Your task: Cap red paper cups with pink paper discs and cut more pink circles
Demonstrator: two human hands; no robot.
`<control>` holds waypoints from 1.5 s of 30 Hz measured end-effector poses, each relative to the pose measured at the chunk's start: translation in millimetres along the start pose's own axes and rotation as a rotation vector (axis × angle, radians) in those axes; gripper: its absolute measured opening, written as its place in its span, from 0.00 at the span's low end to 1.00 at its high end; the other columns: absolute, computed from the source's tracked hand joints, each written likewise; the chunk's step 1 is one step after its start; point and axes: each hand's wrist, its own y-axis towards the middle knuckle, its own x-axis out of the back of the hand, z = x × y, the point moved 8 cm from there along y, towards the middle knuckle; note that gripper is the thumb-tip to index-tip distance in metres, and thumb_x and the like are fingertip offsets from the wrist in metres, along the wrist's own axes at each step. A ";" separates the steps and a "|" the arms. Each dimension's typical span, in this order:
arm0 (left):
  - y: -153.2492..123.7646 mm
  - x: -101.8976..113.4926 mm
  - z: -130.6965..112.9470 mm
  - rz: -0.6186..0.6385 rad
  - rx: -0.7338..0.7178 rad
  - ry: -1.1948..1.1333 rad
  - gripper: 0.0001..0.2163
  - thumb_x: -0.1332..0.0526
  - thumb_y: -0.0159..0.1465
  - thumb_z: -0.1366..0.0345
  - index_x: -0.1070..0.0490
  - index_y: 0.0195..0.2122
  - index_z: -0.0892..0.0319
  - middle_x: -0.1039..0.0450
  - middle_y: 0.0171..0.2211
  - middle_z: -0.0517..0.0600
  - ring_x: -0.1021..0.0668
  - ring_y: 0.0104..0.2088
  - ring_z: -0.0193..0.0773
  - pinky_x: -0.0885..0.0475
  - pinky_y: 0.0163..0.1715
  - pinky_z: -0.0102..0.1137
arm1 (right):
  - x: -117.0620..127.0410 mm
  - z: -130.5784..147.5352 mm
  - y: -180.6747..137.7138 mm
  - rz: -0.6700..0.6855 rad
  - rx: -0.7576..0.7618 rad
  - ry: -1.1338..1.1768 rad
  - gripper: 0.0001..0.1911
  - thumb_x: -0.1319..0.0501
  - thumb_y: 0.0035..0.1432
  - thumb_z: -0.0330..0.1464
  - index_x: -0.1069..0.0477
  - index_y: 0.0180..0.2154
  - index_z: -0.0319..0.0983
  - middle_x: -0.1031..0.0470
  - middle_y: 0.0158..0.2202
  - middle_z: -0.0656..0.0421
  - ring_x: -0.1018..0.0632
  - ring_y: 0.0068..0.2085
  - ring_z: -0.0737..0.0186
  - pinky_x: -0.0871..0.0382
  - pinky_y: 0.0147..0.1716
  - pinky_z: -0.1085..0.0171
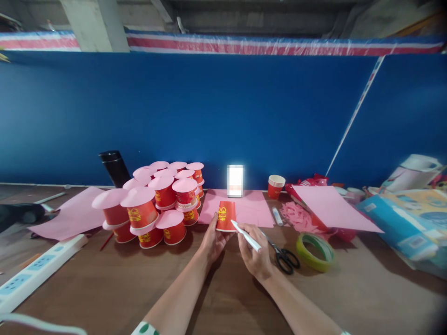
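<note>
My left hand point(213, 242) is closed around the lower left side of a red paper cup point(226, 215) with gold characters. The cup is upside down, its pale rim facing down toward me. In my right hand point(256, 253) is a white pen point(248, 236), its tip at the cup's lower right side; I cannot tell whether it touches. Behind the cup lie pink paper sheets point(256, 209). To the left, red cups point(174, 234) stand upside down in stacked layers, with pink paper discs point(138, 197) on top and between them.
Black-handled scissors point(287, 260) and a roll of yellow tape point(316, 252) lie right of my right hand. Nested cups point(275, 187), a glue stick point(277, 217) and pink scraps point(298, 216) are farther back. At left are a power strip point(38, 270) and a black bottle point(114, 168). A blue partition point(209, 107) stands behind.
</note>
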 end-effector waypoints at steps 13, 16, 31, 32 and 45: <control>-1.7 1.2 0.0 -0.046 0.023 0.017 0.16 0.42 0.60 0.57 0.30 0.44 0.61 0.25 0.42 0.55 0.23 0.40 0.41 0.29 0.43 0.35 | -0.9 -2.2 -1.1 0.015 -0.025 0.025 0.12 0.46 0.58 0.26 0.34 0.45 0.38 0.27 0.37 0.53 0.25 0.38 0.59 0.30 0.38 0.60; -1.0 0.6 0.0 -0.025 0.015 0.012 0.15 0.41 0.59 0.57 0.30 0.43 0.62 0.25 0.42 0.55 0.23 0.41 0.41 0.29 0.44 0.35 | -1.0 -2.3 -1.2 0.009 -0.019 0.032 0.12 0.46 0.58 0.25 0.34 0.45 0.38 0.27 0.37 0.53 0.26 0.38 0.59 0.30 0.38 0.59; 1.2 2.2 1.2 -0.004 0.010 -0.005 0.14 0.41 0.59 0.57 0.30 0.41 0.60 0.24 0.40 0.53 0.23 0.42 0.41 0.29 0.44 0.35 | -1.4 -2.6 -1.4 0.011 -0.022 0.029 0.13 0.45 0.57 0.24 0.35 0.45 0.39 0.27 0.37 0.54 0.26 0.38 0.60 0.31 0.38 0.60; 1.3 2.2 1.2 -0.005 0.010 -0.006 0.14 0.41 0.59 0.57 0.30 0.41 0.60 0.24 0.40 0.53 0.23 0.42 0.41 0.29 0.44 0.35 | -1.1 -2.0 -1.1 0.009 -0.018 0.029 0.13 0.45 0.57 0.24 0.35 0.45 0.39 0.27 0.37 0.54 0.26 0.38 0.60 0.30 0.38 0.60; -1.9 -1.1 0.2 -0.002 0.013 0.002 0.15 0.41 0.59 0.57 0.30 0.42 0.61 0.25 0.41 0.55 0.24 0.43 0.42 0.29 0.45 0.35 | -0.7 -1.3 -1.0 0.011 -0.016 0.031 0.13 0.46 0.57 0.25 0.35 0.45 0.38 0.27 0.37 0.54 0.26 0.38 0.59 0.31 0.38 0.59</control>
